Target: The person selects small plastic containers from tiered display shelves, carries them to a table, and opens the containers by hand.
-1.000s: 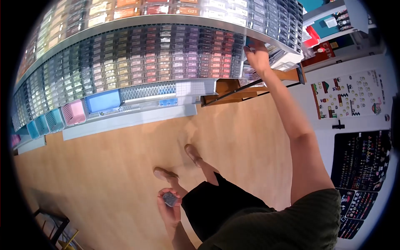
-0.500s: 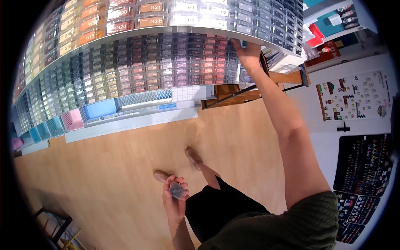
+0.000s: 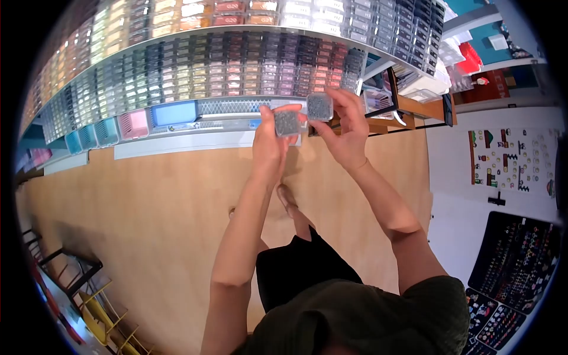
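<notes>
Left hand [image 3: 268, 142], half-curled, holds a clear square grey-filled plastic box [image 3: 288, 123]; right hand [image 3: 350, 129] pinches a matching box [image 3: 319, 107] just right. Grip edges, keeping both faces unobscured.

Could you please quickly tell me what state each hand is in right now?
Left hand: closed, holding a gray box.
Right hand: closed, holding a second gray box.

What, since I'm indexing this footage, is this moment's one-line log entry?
left hand: holds grey-filled box | right hand: holds second grey-filled box | position: side by side | ahead: stacks of small boxes
</notes>
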The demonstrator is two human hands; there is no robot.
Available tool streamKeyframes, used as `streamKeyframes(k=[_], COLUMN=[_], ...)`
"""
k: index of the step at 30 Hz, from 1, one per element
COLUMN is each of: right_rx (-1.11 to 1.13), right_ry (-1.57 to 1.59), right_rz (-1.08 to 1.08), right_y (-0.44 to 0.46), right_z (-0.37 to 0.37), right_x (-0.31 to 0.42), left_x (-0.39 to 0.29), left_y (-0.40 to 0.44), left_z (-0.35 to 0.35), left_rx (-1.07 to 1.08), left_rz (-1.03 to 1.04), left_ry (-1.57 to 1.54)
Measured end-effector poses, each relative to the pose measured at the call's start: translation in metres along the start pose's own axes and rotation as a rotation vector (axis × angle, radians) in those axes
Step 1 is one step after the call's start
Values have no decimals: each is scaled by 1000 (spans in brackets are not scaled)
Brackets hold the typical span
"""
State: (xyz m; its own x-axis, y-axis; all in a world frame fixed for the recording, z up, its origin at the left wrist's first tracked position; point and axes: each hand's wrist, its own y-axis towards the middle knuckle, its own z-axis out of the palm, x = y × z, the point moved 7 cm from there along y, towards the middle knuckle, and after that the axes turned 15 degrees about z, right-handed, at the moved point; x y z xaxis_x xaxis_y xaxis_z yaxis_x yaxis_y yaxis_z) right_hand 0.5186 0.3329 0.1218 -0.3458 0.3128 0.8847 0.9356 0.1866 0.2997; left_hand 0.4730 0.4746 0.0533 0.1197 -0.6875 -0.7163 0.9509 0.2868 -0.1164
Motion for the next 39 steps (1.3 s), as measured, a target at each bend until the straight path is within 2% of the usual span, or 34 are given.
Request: streamKeyframes(k=[2, 5, 11, 15, 20, 23, 24, 31, 35, 39], right_rx=[42, 81, 123, 126, 28, -11, -38, -119, -97, -23], right_ry=[74, 10, 59, 34, 9, 76, 86, 116, 146, 205], right_rz=[36, 37, -97, -109, -164, -191, -216, -298, -374, -438], right_y=[1, 5, 7, 10, 19, 34, 39, 79, 101, 121], right_z=[9, 30, 62, 62, 31, 6, -2, -47, -44, -8], right_x=[10, 20, 62, 84, 110, 127, 135, 176, 201, 218], left_x=[-6, -25, -78, -92, -104, -126, -130, -173, -197, -237], left_y=[6, 10, 7, 8, 13, 15, 20, 34, 50, 54], left_z=[2, -5, -24, -28, 11, 54, 64, 140, 142, 120], left_rx=[-24, -88, -125, -98, -50, 75, 38, 94, 65, -19], left_rz=[23, 72, 199, 198, 221, 348, 318, 456, 552, 628], left_ry=[-112, -142, -52, 18, -27, -2, 38, 100, 141, 219])
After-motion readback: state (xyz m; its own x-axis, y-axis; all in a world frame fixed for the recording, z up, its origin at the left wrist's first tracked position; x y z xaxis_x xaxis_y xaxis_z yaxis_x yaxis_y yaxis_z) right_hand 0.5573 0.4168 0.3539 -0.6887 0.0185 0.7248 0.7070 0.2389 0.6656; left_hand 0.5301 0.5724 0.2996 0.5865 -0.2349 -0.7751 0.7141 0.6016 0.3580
